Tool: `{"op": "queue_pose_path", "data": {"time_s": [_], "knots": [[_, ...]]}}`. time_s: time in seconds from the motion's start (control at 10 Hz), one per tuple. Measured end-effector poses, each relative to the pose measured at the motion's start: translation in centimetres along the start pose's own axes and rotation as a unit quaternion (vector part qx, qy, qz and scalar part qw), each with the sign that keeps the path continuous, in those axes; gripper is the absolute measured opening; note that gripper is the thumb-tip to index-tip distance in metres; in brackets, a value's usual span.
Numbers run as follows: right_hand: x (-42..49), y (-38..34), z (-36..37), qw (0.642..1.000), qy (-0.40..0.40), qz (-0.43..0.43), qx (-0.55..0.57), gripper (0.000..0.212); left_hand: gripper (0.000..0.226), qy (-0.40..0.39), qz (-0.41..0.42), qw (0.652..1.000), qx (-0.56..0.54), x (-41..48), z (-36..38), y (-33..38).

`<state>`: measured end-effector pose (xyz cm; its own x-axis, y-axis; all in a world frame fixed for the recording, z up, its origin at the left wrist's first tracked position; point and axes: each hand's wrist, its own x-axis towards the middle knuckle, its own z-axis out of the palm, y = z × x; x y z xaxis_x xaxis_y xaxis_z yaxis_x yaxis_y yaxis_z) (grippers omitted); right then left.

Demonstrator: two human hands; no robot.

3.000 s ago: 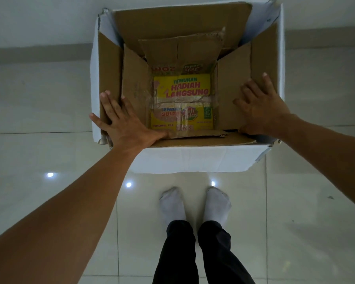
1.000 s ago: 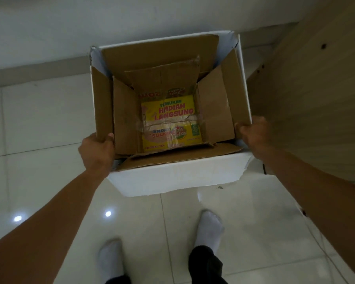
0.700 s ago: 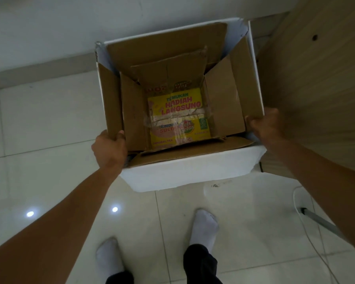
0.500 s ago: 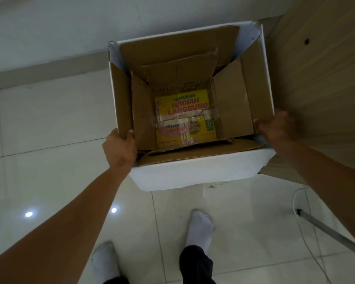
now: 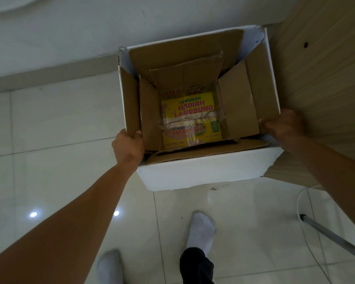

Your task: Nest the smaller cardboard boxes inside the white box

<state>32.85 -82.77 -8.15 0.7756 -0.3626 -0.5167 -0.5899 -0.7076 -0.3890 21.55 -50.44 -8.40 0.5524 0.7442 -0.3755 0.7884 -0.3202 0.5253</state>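
- White box (image 5: 205,171) sits in the upper middle of the frame, mouth open toward the camera, its white near wall facing the lower edge of the frame; whether it rests on the floor or is lifted clear cannot be told.
- Its outline is close to square, turned a little so the near right corner sits lower right and the far left corner upper left.
- Nested in it is a brown cardboard box (image 5: 236,103) with flaps spread against the white walls; inside that, a smaller brown box (image 5: 184,76) stands with its flaps up.
- At the very bottom lies a yellow printed tea carton (image 5: 190,111), taped across the middle, its lettering reading upright to the viewer.
- The left hand (image 5: 128,147) is curled over the near left corner of the rim, fingers hooked inside over the brown flap.
- The right hand (image 5: 283,127) is closed on the right rim near the front corner, fingers tucked over the edge.
- Just right of the box rises a wood-grain panel (image 5: 320,89), close against the box's right wall.
- A pale wall (image 5: 70,27) runs along the top behind the far edge.
- Open tiled floor (image 5: 49,130) spreads left and below.
- Two white-socked feet (image 5: 201,228) stand near the bottom; a thin white cord (image 5: 299,197) and a grey metal rod (image 5: 334,238) lie lower right.
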Motion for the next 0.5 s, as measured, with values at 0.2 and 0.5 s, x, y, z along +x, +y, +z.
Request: {"op": "queue_pose_path", "data": {"time_s": [0.2,0.5], "knots": [[-2.2,-0.9,-1.4,0.999,0.025,-0.036,0.015,0.07,0.048,-0.012,-0.016,1.0,0.016,-0.6,-1.9,0.4],[-11.1,-3.8,-4.6,0.983,0.028,-0.15,0.101,0.081,0.059,-0.001,0.099,0.99,-0.104,-6.3,-10.4,3.2]]}}
